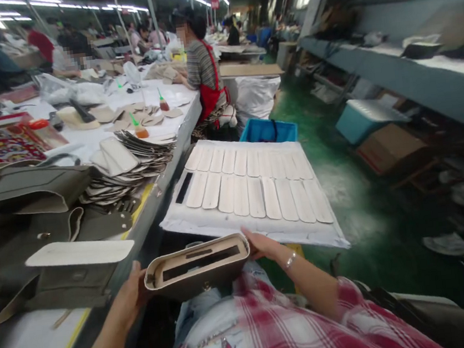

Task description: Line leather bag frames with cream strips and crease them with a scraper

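An unfinished handbag body [228, 270], dark outside with a pale inner lining, is held over my lap with its opening facing up. Two dark strips show inside the opening. My left hand [133, 290] grips the bag's left end, its fingers partly hidden behind it. At the right end, my right hand [262, 244] closes on the bag's upper corner. Just left of my left hand, a pale rounded panel [79, 253] lies on top of a folded dark bag piece [74, 281] at the table edge.
A white-covered board [204, 226] ahead carries two rows of pale rounded strips [234, 193]. Dark bag parts [28, 189] and stacked panels [130, 163] crowd the left table, beside glue bottles [140, 127]. Beyond are a blue crate [268, 129] and a co-worker in a red apron [210, 98].
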Tool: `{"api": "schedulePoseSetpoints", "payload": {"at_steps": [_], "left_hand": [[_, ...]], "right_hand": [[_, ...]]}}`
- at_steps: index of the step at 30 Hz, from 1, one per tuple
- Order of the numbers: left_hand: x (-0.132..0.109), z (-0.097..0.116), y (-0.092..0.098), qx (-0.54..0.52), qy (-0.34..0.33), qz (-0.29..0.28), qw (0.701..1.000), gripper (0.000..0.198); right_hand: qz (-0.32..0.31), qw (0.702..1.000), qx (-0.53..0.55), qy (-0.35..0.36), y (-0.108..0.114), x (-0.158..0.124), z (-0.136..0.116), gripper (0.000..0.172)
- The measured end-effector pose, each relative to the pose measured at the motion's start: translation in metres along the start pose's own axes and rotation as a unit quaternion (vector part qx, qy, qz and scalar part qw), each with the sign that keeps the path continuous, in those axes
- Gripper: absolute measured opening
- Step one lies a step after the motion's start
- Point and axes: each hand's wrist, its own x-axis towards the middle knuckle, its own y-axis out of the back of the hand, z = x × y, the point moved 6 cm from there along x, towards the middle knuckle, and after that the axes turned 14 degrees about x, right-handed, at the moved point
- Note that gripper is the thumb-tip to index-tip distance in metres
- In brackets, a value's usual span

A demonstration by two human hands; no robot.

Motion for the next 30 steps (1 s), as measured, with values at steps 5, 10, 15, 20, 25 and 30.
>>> {"api": "schedulePoseSetpoints", "payload": {"at_steps": [5, 10, 15, 20, 25, 30], "left_hand": [[-0.016, 0.049, 0.012, 0.393, -0.133, 0.010, 0.910, 0.027], [-0.014, 0.040, 0.005, 0.459, -0.058, 0.001, 0.887, 0.028], [-0.018, 0.037, 0.010, 0.444, -0.070, 0.043, 0.892, 0.034], [-0.019, 0.052, 0.016, 0.449, -0.118, 0.107, 0.879, 0.029], [-0.010, 0.048, 0.015, 0.467, -0.124, 0.098, 0.870, 0.025], [-0.001, 0.048, 0.010, 0.492, -0.127, 0.044, 0.860, 0.022]], "right_hand": [[0.005, 0.956, -0.291, 0.026, -0.001, -0.038, -0.035, 0.056], [0.003, 0.865, -0.499, 0.055, -0.025, -0.043, -0.043, 0.046], [0.019, 0.786, -0.597, 0.157, -0.034, -0.040, -0.055, 0.039], [0.010, 0.749, -0.635, 0.191, -0.036, -0.040, -0.057, 0.039], [0.008, 0.751, -0.630, 0.199, -0.036, -0.038, -0.063, 0.038], [0.013, 0.751, -0.634, 0.183, -0.039, -0.039, -0.072, 0.034]]}}
